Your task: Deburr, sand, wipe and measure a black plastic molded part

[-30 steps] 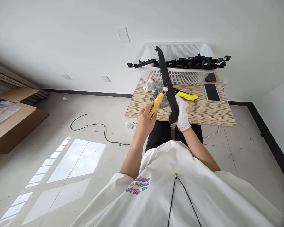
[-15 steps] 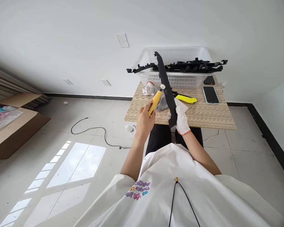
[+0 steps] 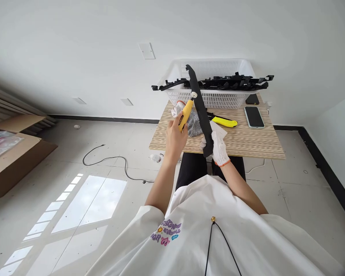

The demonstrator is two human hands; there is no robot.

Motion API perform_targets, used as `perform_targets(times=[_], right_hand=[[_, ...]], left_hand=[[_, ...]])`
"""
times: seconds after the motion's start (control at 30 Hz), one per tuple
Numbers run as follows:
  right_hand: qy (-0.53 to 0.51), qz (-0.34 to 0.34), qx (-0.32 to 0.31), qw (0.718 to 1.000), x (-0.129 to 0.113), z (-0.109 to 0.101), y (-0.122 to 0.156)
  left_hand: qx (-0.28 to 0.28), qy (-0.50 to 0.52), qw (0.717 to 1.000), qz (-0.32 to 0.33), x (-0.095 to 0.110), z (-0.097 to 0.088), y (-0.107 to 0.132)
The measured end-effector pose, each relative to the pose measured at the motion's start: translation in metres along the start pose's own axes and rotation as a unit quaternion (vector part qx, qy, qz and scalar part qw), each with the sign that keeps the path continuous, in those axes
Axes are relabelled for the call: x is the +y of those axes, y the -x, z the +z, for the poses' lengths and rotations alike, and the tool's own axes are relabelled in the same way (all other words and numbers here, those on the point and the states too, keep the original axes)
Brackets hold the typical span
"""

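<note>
My bare left hand (image 3: 176, 137) is closed round the body of a yellow rotary tool (image 3: 185, 115). The tool's small white polishing wheel (image 3: 193, 94) sits against the left edge of a long black plastic trim strip (image 3: 201, 111). In a white knit glove with an orange cuff, my right hand (image 3: 219, 147) grips the strip's near end. The strip slants up and away, its far end over the basket. Beneath it lie a grey cloth or mesh bundle (image 3: 194, 124) and a yellow-handled utility knife (image 3: 224, 122).
A white plastic basket (image 3: 221, 100) holding several black trim strips (image 3: 232, 81) stands at the back of the wooden table (image 3: 253, 143). Another glove (image 3: 176, 109) lies left, a phone (image 3: 254, 117) right. On the floor are a black cable (image 3: 115, 157) and a cardboard box (image 3: 20, 161).
The yellow tool and its white wheel have moved a little up along the strip, toward its far end. My right hand keeps its grip. The whole view has shifted slightly.
</note>
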State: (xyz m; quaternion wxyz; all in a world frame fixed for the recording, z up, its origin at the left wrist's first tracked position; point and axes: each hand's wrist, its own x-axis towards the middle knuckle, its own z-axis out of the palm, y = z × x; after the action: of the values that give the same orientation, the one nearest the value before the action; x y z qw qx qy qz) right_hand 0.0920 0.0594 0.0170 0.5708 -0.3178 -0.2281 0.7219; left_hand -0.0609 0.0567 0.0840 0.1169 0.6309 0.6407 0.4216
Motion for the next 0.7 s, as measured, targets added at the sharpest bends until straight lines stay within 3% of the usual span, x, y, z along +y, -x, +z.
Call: perform_targets(times=[0.27,0.47,0.7], right_hand=[[0.017,-0.021,-0.023,0.999,-0.005,0.005,0.008],[0.022,-0.051,-0.016,0.998,-0.005,0.007,0.008],[-0.01,-0.039,-0.028,0.999,0.0,-0.001,0.0]], left_hand=[[-0.019,-0.012,1.0,-0.01,-0.006,-0.008,0.008],[-0.077,-0.023,0.996,-0.037,-0.023,-0.006,0.027],[0.033,-0.003,0.999,-0.023,-0.02,-0.015,0.033]])
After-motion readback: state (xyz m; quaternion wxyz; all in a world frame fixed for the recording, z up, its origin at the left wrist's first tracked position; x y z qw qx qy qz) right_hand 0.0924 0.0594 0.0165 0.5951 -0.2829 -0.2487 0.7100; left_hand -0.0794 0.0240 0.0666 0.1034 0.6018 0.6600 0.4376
